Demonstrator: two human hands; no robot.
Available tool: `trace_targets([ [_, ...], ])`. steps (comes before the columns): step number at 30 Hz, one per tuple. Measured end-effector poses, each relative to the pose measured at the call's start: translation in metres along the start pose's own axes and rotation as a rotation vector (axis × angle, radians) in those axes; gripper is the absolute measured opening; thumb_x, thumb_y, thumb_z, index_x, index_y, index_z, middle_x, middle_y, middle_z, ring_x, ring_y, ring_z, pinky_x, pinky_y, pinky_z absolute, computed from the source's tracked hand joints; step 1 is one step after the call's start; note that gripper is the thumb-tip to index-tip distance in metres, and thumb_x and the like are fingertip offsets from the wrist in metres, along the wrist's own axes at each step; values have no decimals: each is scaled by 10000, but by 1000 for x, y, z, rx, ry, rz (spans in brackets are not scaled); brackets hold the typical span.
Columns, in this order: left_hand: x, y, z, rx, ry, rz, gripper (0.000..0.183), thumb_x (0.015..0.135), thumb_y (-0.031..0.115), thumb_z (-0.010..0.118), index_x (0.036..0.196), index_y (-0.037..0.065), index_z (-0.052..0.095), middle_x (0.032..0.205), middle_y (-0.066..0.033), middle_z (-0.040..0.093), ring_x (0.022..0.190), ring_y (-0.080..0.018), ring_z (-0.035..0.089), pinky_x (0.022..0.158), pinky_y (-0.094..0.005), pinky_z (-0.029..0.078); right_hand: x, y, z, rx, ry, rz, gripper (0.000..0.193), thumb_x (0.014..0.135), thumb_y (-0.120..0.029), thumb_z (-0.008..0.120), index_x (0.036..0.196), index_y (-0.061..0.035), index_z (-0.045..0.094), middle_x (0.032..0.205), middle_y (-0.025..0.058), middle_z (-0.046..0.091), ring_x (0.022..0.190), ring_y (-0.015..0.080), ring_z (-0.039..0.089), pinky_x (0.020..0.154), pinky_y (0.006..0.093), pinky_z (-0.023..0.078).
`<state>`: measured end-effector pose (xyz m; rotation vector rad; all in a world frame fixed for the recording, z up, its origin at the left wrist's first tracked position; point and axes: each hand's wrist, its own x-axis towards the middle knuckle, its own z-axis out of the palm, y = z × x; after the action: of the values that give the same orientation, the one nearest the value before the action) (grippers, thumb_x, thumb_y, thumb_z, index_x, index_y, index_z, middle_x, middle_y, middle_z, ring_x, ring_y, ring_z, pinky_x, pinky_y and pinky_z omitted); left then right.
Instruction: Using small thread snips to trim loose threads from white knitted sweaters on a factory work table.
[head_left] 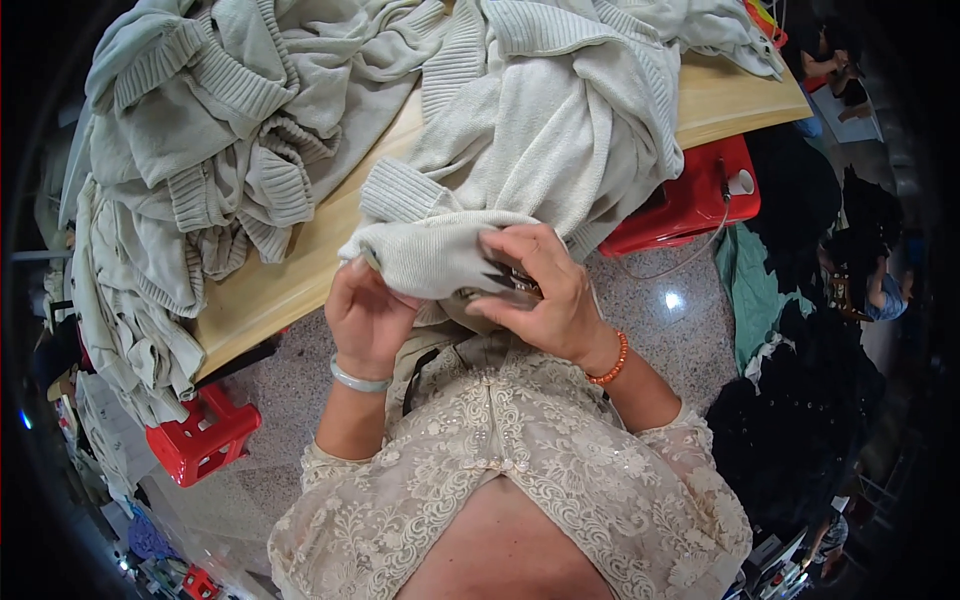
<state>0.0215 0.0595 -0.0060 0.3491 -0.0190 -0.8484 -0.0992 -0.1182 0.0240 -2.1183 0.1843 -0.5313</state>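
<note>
A pale knit sweater (430, 255) hangs off the wooden counter (262, 297) toward the person, its ribbed section pinched by the left hand (370, 312), fingers closed, seemingly to steady it beside small dark snips (497, 278) held in the right hand's (550, 295) half-curled fingers.

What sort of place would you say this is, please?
It is probably a garment workshop, perhaps for knitwear: many pale knitted garments are heaped on a wooden table, and a large dark pile, apparently cloth, lies off to the right.
</note>
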Motion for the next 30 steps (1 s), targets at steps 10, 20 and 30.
trace_targets([
  [10, -8, -18, 6, 515, 30, 81, 455, 865, 209, 650, 1231, 2, 478, 1164, -113, 577, 999, -172, 578, 864, -314, 466, 16, 10, 1, 413, -122, 180, 127, 798, 24, 613, 923, 42, 631, 731, 35, 546, 632, 69, 462, 559, 224, 364],
  [20, -7, -13, 21, 661, 35, -80, 200, 856, 95, 651, 1017, -22, 624, 936, -76, 659, 785, -128, 598, 721, -257, 475, 23, -1, -13, 381, -133, 99, 88, 836, -27, 644, 894, 39, 652, 703, 6, 533, 611, 41, 441, 530, 208, 344],
  [30, -7, -34, 15, 151, -4, -140, 333, 913, 135, 555, 1219, 8, 535, 1157, -119, 615, 1085, -235, 582, 980, -407, 413, 22, -16, -20, 50, -3, 87, 342, 816, -146, 695, 1107, 4, 598, 837, 108, 581, 678, 192, 589, 634, 295, 476],
])
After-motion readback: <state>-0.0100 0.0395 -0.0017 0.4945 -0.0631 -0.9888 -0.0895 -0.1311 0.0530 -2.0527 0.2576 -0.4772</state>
